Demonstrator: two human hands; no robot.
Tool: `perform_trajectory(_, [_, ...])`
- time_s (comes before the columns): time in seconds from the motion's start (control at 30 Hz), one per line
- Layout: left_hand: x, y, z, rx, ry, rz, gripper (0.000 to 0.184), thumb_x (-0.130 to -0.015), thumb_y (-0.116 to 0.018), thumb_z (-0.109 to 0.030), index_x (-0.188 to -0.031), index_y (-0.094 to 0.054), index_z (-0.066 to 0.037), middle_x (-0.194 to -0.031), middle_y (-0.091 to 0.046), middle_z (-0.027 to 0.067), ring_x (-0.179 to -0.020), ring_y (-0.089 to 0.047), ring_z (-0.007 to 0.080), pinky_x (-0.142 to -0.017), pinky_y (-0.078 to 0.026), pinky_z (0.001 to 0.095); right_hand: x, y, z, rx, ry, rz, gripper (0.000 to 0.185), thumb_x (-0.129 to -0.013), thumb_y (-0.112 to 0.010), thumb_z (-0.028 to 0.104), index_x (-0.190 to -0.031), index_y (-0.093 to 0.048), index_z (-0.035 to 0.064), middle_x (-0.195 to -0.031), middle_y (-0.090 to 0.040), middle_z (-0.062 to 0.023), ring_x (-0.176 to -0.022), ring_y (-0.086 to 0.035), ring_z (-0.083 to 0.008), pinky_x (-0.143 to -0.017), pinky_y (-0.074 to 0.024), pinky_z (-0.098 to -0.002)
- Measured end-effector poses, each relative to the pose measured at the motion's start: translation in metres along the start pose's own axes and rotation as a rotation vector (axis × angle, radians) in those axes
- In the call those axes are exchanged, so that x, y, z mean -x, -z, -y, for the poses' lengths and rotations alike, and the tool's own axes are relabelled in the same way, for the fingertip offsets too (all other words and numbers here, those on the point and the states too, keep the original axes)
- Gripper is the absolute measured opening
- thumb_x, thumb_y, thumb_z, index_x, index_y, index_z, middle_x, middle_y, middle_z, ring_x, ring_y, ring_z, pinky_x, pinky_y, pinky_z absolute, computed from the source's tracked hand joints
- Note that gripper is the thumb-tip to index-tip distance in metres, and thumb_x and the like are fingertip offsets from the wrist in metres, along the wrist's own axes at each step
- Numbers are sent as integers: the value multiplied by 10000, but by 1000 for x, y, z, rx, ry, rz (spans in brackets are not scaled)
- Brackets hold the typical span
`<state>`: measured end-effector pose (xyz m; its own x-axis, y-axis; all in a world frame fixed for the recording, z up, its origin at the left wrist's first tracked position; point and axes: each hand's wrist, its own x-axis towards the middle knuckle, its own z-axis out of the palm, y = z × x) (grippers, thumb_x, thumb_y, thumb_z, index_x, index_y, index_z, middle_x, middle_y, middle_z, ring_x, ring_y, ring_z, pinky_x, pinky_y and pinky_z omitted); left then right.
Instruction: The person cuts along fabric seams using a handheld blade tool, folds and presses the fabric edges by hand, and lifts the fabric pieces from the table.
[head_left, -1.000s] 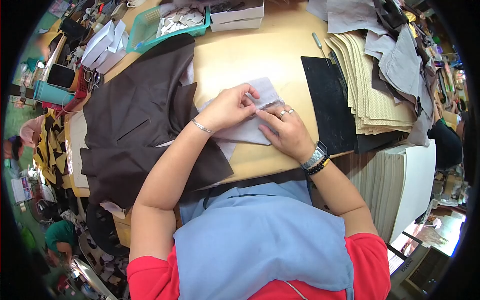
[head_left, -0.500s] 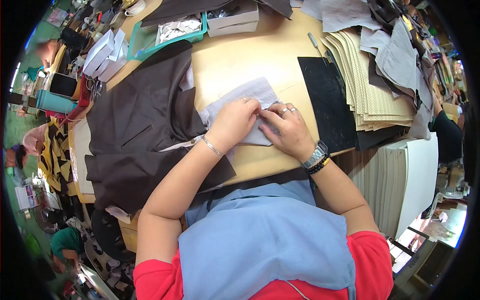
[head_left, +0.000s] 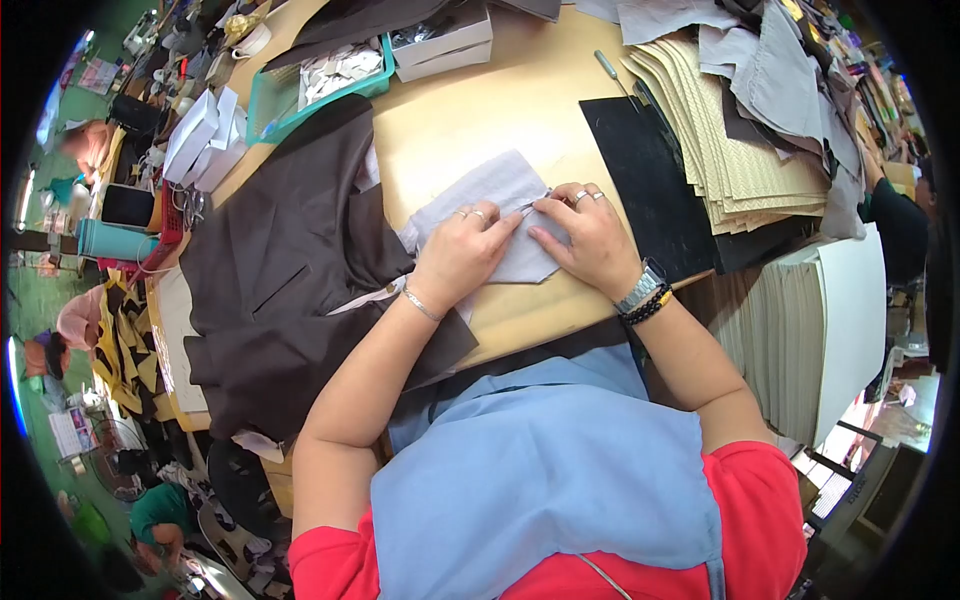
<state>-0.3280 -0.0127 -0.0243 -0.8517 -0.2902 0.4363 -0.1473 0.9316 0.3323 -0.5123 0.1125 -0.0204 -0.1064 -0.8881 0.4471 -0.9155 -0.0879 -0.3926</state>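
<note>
A pale grey piece of cloth lies on the tan tabletop with a small dark slit or strip near its right side. My left hand rests on the cloth, thumb and forefinger pinched together beside that dark spot. Opposite it, my right hand has its thumb bent in and its fingertips closed on the cloth by the same spot. What exactly lies between the fingertips is too small to make out. Touching the cloth on the left is a large dark brown fabric piece with a slit in it.
A teal basket of white pieces and a white box stand at the back. On the right are a black sheet, a pointed tool, stacked cream sheets and grey fabric scraps. People sit farther off.
My hands have moved slightly apart, and the dark spot on the cloth now shows between them. My right fingers have shifted up and right. The camera view has shifted a little.
</note>
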Motion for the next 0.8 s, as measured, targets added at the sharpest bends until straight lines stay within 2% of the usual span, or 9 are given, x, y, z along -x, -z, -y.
perform_trajectory(0.3, [-4, 0, -1, -67, -2, 72, 350, -883, -646, -88, -1225, -677, -157, -970, -604, 108, -756, -645, 289, -680, -540, 392, -2, 15, -20, 192, -72, -7, 376, -826, -759, 368, -1094, -687, 115, -1066, -645, -111, -971, -594, -299, -811, -485, -415])
perform_trajectory(0.33, [-5, 1, -2, -68, 1, 76, 352, -882, -645, -88, -1226, -677, -157, -969, -604, 109, -756, -645, 290, -680, -539, 393, -1, 16, -20, 211, -82, -2, 365, -832, -757, 350, -1105, -682, 120, -1080, -653, -88, -990, -603, -278, -832, -473, -409])
perform_trajectory(0.43, [-6, 0, -1, -60, 8, 89, 349, -885, -647, -99, -1228, -676, -155, -966, -607, 108, -764, -646, 294, -682, -538, 395, 0, 14, -18, 138, 74, -26, 319, -842, -750, 315, -1092, -689, 127, -1090, -663, -59, -1005, -616, -248, -859, -458, -401])
perform_trajectory(0.53, [-7, 2, -3, -37, 22, 88, 337, -892, -651, -125, -1227, -675, -151, -969, -616, 108, -778, -650, 297, -684, -537, 399, -1, 6, -11, 53, 63, -49, 252, -858, -726, 249, -1081, -696, 135, -1090, -675, -33, -1010, -629, -216, -877, -447, -385])
perform_trajectory(0.63, [-13, 4, -5, -28, 37, 110, 319, -898, -655, -151, -1216, -675, -139, -980, -626, 110, -790, -655, 298, -688, -536, 402, -8, 3, -18, 17, 66, -12, 218, -864, -717, 167, -1074, -698, 114, -1058, -678, -44, -971, -639, -226, -874, -458, -372])
perform_trajectory(0.73, [-19, 0, -7, -26, 54, 112, 300, -900, -659, -169, -1196, -675, -126, -978, -631, 111, -791, -658, 299, -694, -534, 403, -15, 7, -22, 64, 130, 71, 156, -861, -704, 129, -1015, -699, 101, -1032, -677, -46, -924, -643, -236, -855, -474, -364])
perform_trajectory(0.8, [-25, -5, -6, -6, 80, 93, 255, -917, -656, -202, -1150, -687, -106, -964, -655, 114, -802, -665, 299, -710, -533, 398, -17, 5, -26, -3, 98, 35, 133, -862, -697, 136, -988, -678, 97, -1008, -673, -52, -926, -645, -251, -833, -491, -389])
